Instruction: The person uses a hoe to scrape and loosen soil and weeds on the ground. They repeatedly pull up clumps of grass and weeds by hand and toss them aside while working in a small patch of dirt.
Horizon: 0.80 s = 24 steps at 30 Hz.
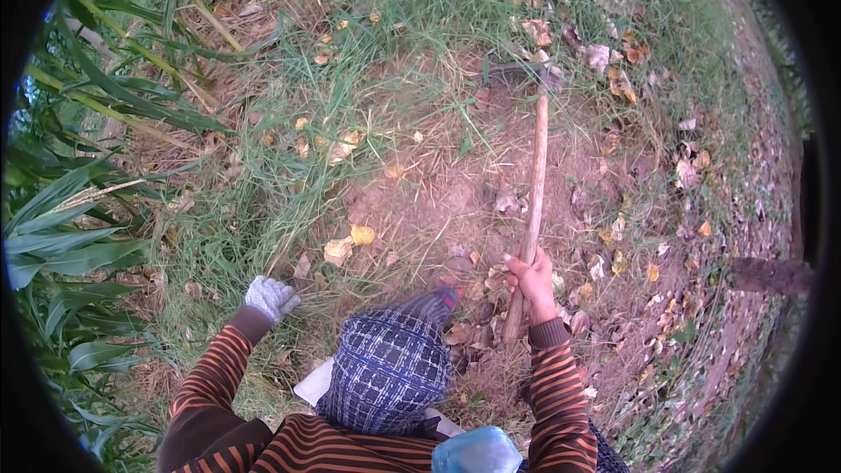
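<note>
A long-handled sickle [535,177] reaches away from me on the right, its wooden shaft pale and slightly bent. My bare right hand [533,281] is wrapped around the shaft's lower part, with the butt end showing below the fist. Partly covered by grass, the dark sickle blade [516,72] points left from the far end, close to the ground. My left hand [271,297], in a light grey knit glove, is curled into a fist beside green grass [263,223]. No object shows in it.
Tall maize plants [79,243] line the left side. Dry leaves [338,251] and cut straw lie on bare soil [447,190] ahead. A knee in checked cloth [394,368] rises between my arms. A tree trunk [769,276] stands far right. A light-blue shiny object [476,450] is near my chest.
</note>
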Each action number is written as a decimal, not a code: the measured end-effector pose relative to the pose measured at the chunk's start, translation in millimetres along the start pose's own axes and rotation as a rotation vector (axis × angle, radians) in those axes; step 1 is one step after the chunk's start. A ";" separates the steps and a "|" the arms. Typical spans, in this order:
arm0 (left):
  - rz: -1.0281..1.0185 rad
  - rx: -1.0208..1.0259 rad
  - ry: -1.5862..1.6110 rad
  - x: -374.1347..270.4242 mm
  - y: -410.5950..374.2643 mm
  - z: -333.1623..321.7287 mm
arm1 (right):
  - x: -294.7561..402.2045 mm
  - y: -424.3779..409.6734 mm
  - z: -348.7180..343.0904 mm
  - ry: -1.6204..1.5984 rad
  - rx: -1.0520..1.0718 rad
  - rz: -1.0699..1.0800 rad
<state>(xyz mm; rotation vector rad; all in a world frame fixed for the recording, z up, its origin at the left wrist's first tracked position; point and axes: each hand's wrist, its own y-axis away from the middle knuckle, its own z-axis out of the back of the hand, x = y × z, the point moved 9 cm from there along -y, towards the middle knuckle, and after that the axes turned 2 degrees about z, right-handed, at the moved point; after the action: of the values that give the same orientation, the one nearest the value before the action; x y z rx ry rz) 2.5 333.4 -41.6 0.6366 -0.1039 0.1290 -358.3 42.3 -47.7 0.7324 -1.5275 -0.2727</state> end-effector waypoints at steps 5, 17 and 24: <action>-0.073 -0.045 0.062 -18.5 -1.4 17.4 | 25.2 -69.5 -41.5 -0.026 0.003 0.032; -0.021 0.037 0.063 -11.2 -7.7 7.0 | -45.5 144.4 13.5 -0.003 0.060 -0.338; -0.072 -0.115 0.100 -15.9 -10.6 7.1 | -57.5 214.5 21.3 0.188 0.038 -0.345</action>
<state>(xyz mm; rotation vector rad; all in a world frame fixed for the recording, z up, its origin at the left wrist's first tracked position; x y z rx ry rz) -12.0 319.2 -44.3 0.5177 0.0088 0.0843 -442.0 234.4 29.1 1.0239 -1.2272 -0.4199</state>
